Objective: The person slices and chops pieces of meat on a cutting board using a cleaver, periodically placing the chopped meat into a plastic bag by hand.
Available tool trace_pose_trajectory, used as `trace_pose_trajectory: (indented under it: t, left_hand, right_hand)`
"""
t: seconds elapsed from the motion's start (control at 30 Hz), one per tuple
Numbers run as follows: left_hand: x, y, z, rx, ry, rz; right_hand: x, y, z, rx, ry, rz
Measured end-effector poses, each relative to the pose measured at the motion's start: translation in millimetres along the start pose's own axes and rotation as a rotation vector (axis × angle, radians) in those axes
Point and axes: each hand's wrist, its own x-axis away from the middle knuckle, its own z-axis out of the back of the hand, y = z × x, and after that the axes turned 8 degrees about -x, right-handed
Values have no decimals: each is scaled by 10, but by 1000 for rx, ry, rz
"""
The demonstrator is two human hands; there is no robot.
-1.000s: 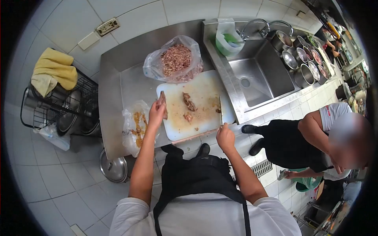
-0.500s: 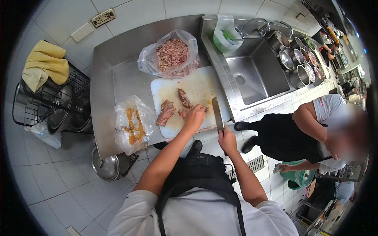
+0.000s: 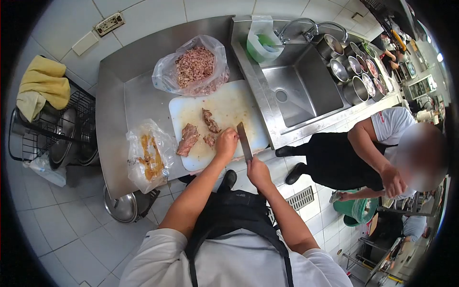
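My right hand (image 3: 259, 173) grips the handle of a broad-bladed knife (image 3: 244, 142), its blade pointing away from me over the right part of the white cutting board (image 3: 247, 106). Close to the blade's left side, my left hand (image 3: 227, 142) is closed, fingers bent down at the board. What it pinches is mostly hidden, but it appears to be a piece of meat. Left of that hand lie a small meat scrap (image 3: 209, 139), a dark strip of meat (image 3: 211, 120) and a larger chunk of meat (image 3: 188, 139).
A plastic bag of chopped meat (image 3: 195, 67) sits behind the board. Another bag with yellowish contents (image 3: 152, 155) lies left. To the right are a sink (image 3: 306, 91), several metal pots (image 3: 356, 90) and a co-worker in a black apron (image 3: 330, 160). A lidded pot (image 3: 120, 205) stands below the counter.
The knife has shifted left, nearer my left hand, and its blade now stands beside the fingers. The whole view has slid slightly. The co-worker's raised hand has moved lower, away from the head.
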Motion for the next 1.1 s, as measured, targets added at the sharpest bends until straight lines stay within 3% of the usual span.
trace_pose_trajectory:
  t: [0.17,0.43,0.53,0.73,1.1]
  left_hand:
    - [63,9,34,2,5,10]
    - [130,199,-27,-41,149,97]
    - [55,314,56,-114,22,94]
    - [20,5,82,-91,-73,-159]
    - [14,-121,86,-77,-65,-111]
  right_hand:
    - [-363,48,-251,-31,25,-19]
    - [-62,-87,362,-100,149,-38]
    - [-32,-7,446,-13,131,-61]
    - [134,34,436,97,10,-6]
    - [61,53,172,176,-81,79]
